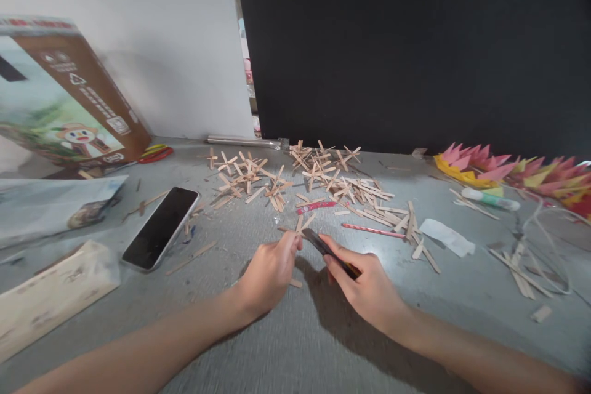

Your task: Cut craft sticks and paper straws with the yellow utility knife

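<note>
My left hand (270, 271) is closed in a pinch on small crossed wooden craft sticks (302, 223), whose ends stick out beyond my fingers. Another stick end (295, 283) shows just below that hand. In my right hand (369, 286) is a slim black tool that looks like a utility knife (318, 243), with a yellowish mark near its lower end. Its front end points up and left and lies right by the crossed sticks; whether it touches them I cannot tell. My fingers hide part of both things.
Piles of craft sticks (249, 172), some crossed into stars, lie ahead on the grey table (221, 332). A phone (161, 228), a box (69, 92) and scissors (156, 152) are left. To the right are a pink-striped stick (373, 231), glue tube (489, 199), white cable (538, 221) and paper crown (475, 163).
</note>
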Tool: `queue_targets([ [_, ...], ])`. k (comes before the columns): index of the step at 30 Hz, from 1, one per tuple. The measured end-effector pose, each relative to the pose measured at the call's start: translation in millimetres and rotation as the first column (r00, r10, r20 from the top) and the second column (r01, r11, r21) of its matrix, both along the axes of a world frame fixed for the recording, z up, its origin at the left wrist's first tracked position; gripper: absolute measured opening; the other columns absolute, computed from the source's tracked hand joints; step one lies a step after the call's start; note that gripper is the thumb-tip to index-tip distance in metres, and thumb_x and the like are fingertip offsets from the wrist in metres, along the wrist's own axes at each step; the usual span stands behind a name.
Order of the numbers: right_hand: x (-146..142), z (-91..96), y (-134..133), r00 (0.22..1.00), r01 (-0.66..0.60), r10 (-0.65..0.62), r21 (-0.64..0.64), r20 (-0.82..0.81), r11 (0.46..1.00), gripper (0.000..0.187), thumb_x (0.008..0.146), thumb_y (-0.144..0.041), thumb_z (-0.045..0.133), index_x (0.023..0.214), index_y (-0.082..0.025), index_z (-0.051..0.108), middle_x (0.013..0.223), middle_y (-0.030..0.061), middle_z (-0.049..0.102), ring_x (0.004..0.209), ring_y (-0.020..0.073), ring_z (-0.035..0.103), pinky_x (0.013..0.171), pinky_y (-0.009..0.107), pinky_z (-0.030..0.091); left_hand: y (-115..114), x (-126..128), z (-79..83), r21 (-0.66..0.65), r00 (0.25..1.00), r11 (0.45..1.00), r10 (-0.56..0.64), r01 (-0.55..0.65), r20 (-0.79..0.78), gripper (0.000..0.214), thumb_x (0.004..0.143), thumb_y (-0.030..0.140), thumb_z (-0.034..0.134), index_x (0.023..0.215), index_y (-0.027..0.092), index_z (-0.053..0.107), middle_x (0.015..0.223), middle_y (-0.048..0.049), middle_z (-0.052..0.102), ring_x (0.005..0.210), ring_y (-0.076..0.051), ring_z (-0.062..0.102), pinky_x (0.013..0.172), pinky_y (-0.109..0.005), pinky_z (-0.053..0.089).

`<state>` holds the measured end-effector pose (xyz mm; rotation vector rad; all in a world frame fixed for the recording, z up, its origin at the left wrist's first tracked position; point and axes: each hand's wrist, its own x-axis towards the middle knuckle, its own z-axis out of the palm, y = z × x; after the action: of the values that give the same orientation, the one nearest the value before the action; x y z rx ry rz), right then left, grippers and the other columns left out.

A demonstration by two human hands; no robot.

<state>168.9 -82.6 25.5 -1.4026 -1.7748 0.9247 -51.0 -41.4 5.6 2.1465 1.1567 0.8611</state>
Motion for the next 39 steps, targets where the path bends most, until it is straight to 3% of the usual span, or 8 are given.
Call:
queue_targets([
  [6, -2, 2.4, -2, 0.999, 0.007, -0.009, -0.079, -0.032, 0.997, 0.053, 0.102, -0.044, 0.051, 0.148, -0.020, 0.062, 0.069, 0.0002, 0.064, 0.062, 0.0145, 0.054, 0.062, 0.026, 0.049, 1, 0, -0.1, 0.058, 0.999, 0.998, 0.007, -0.004, -0.036, 0.020, 0.103, 0.016, 0.031, 0.094, 0.022, 0.047, 0.061, 0.0079, 0.044, 0.048, -0.011, 0.042, 0.052, -0.023, 0.034],
  [11, -4, 2.5, -3, 0.998, 0.017, -0.024, -0.140, -0.053, 0.990, 0.054, 0.102, -0.045, 0.051, 0.150, -0.022, 0.059, 0.067, -0.0002, 0.057, 0.053, 0.0131, 0.047, 0.049, 0.025, 0.043, 1, 0, 0.8, 0.089, 0.997, 0.996, 0.026, -0.019, -0.073, 0.020, 0.102, 0.016, 0.031, 0.093, 0.023, 0.048, 0.065, 0.0053, 0.051, 0.053, -0.013, 0.050, 0.056, -0.024, 0.037],
  [17, -6, 3.0, -6, 0.991, -0.013, -0.015, -0.204, -0.135, 0.979, 0.055, 0.102, -0.047, 0.053, 0.151, -0.022, 0.059, 0.068, -0.0002, 0.057, 0.044, 0.0096, 0.043, 0.039, 0.022, 0.038, 0, 0, 2.0, 0.066, 0.996, 0.998, 0.026, -0.020, -0.086, 0.018, 0.098, 0.013, 0.034, 0.092, 0.022, 0.048, 0.062, 0.0067, 0.047, 0.051, -0.012, 0.045, 0.055, -0.024, 0.033],
  [20, -6, 2.2, -7, 0.987, -0.014, -0.031, -0.281, -0.156, 0.960, 0.061, 0.101, -0.053, 0.053, 0.155, -0.023, 0.054, 0.072, -0.0009, 0.058, 0.040, 0.0080, 0.042, 0.035, 0.022, 0.037, 1, 0, 2.0, 0.007, 0.998, 1.000, 0.021, -0.020, -0.059, 0.017, 0.100, 0.016, 0.034, 0.092, 0.022, 0.048, 0.058, 0.0085, 0.040, 0.048, -0.012, 0.040, 0.054, -0.024, 0.031],
  [24, -4, 0.5, -5, 0.949, -0.079, -0.051, -0.392, -0.312, 0.916, 0.068, 0.100, -0.058, 0.054, 0.160, -0.025, 0.045, 0.074, -0.0022, 0.062, 0.035, 0.0058, 0.043, 0.031, 0.019, 0.033, 3, 2, 5.4, -0.136, 0.999, 0.991, 0.012, -0.007, 0.034, 0.024, 0.107, 0.028, 0.031, 0.093, 0.022, 0.049, 0.054, 0.0085, 0.043, 0.047, -0.012, 0.042, 0.053, -0.024, 0.032],
  [30, -3, 1.2, 0, 0.897, -0.155, -0.061, -0.441, -0.438, 0.884, 0.072, 0.099, -0.057, 0.058, 0.162, -0.027, 0.040, 0.077, -0.0009, 0.067, 0.035, 0.0069, 0.050, 0.029, 0.018, 0.037, 5, 9, 16.5, -0.351, 0.973, 0.936, 0.084, -0.004, 0.213, 0.041, 0.109, 0.047, 0.029, 0.088, 0.021, 0.053, 0.048, 0.0076, 0.047, 0.044, -0.012, 0.042, 0.054, -0.024, 0.038],
  [39, -3, 1.2, 0, 0.873, -0.225, -0.011, -0.423, -0.488, 0.878, 0.069, 0.100, -0.055, 0.057, 0.162, -0.029, 0.040, 0.085, -0.0002, 0.068, 0.041, 0.0073, 0.056, 0.034, 0.018, 0.044, 9, 10, 15.1, -0.445, 0.956, 0.895, 0.117, 0.015, 0.269, 0.043, 0.107, 0.051, 0.033, 0.086, 0.020, 0.055, 0.042, 0.0080, 0.048, 0.039, -0.012, 0.042, 0.052, -0.023, 0.039],
])
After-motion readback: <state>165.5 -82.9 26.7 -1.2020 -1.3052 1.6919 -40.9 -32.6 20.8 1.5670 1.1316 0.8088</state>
